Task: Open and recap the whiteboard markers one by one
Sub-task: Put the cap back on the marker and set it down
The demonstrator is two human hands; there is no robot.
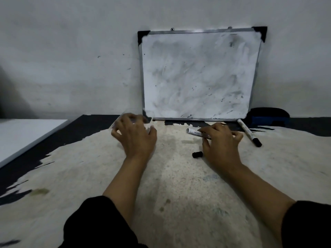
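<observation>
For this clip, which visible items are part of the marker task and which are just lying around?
Task items:
marker under the right hand
loose black cap
second, capped marker

Lying about:
whiteboard
eraser
clear cup at the left hand
white panel

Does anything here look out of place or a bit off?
Yes. A black marker cap lies loose on the table, apart from the marker that the right hand holds. The whiteboard is smeared grey with old ink, and the table's dark coating is worn away in ragged patches.
</observation>
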